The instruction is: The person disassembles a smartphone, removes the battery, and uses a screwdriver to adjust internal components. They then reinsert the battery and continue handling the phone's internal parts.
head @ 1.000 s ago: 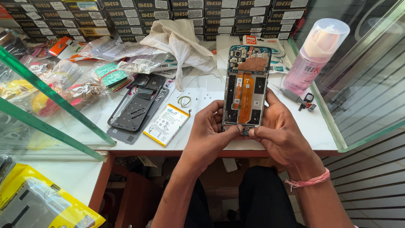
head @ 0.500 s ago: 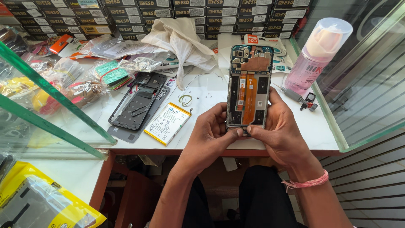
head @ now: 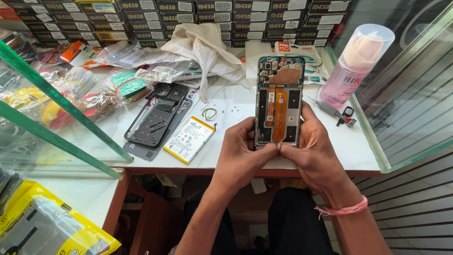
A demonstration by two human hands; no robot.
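Both hands held the open phone (head: 278, 101) upright over the white table (head: 358, 146). The left hand (head: 243, 153) gripped its 7 o'clock corner, the right hand (head: 314, 151) its 5 o'clock corner. A battery (head: 189, 139) lay at 9 o'clock.

Glossy green-edged glass panel (head: 56, 118), crumpled cream cloth (head: 203, 47), translucent pink plastic bottle (head: 358, 66) (matt cap), smooth white tabletop (head: 349, 146).

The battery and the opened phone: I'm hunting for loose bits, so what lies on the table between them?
In the head view, a small coiled wire and a few tiny screws lie between the battery and the phone.
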